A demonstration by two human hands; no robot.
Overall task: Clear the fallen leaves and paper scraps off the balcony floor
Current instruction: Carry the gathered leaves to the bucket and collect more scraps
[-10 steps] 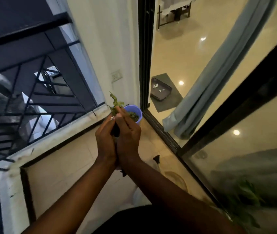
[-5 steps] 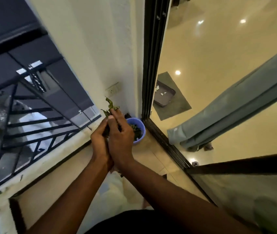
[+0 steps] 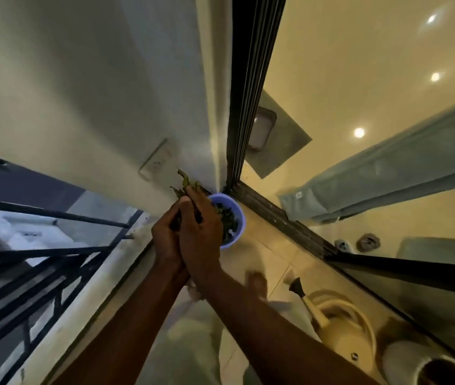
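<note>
The railing (image 3: pixel 40 254) runs along the left edge of the balcony floor (image 3: pixel 262 254). Next to it, the left hand (image 3: pixel 165 240) and the right hand (image 3: pixel 201 234) are pressed palm to palm with the fingers curled. They clamp a bunch of green leaves (image 3: pixel 186 184) between them, and the leaf tips stick out past the fingertips.

Just right of the hands, partly hidden by the right one, a blue bowl (image 3: pixel 241 226) stands in the far corner of the floor, where the wall meets the door track (image 3: pixel 276 215). It holds dark leaves and a pale fleck that may be paper, though it is too small to tell.

The task looks well along: a load is gathered and held at the bowl's left rim, not yet dropped in. The tiles in view show no loose litter, though arms and blur hide much. A watering can (image 3: pixel 340 320) stands by the right edge.
</note>
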